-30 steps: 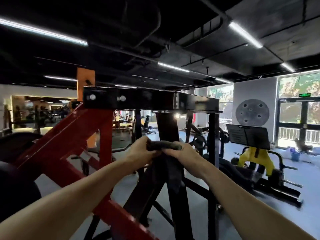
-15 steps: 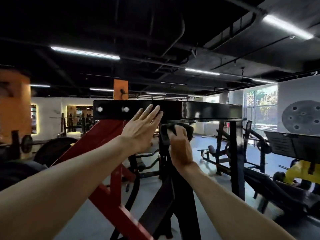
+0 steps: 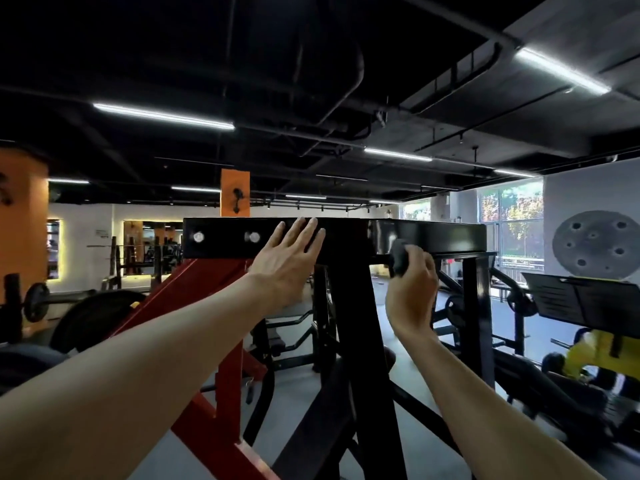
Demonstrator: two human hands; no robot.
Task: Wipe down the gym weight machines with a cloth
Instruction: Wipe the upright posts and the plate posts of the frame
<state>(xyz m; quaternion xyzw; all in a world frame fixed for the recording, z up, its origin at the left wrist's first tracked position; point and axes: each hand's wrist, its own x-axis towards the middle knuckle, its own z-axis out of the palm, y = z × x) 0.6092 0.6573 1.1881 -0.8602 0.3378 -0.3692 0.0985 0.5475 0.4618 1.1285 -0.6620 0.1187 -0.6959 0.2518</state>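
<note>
Black-painted steel fills the middle of the head view: a wide horizontal crossbeam (image 3: 429,235) of the weight machine, with two bright bolt heads (image 3: 225,236) at its left end and a red angled steel brace (image 3: 194,306) running down from under it toward the near left.

My left hand (image 3: 287,268) is flat against the front face of that beam, fingers straight and together, gripping nothing; I read it as a steadying hand. My right hand (image 3: 412,289) is further right, fingers curled tight around a bunched dark cloth (image 3: 399,256), which sits at the lower edge of the beam. Whether the cloth is actually touching the metal I cannot tell (dark on dark, and slightly blurred).

Judging from this, the step in hand is wiping the beam itself. To do it well I would loosen the wad so more fabric meets the steel, then press it flat and run long strokes along the face, the top and the underside lip, working toward the right end by the black upright post (image 3: 479,306). The left hand should brace only where I have not yet wiped, or its print goes straight back on the glossy paint. The bolts want a separate dab around each head.

Far right there is a yellow machine (image 3: 588,355) and a sloped black plate (image 3: 581,303); far left, a barbell with a plate (image 3: 36,301).
</note>
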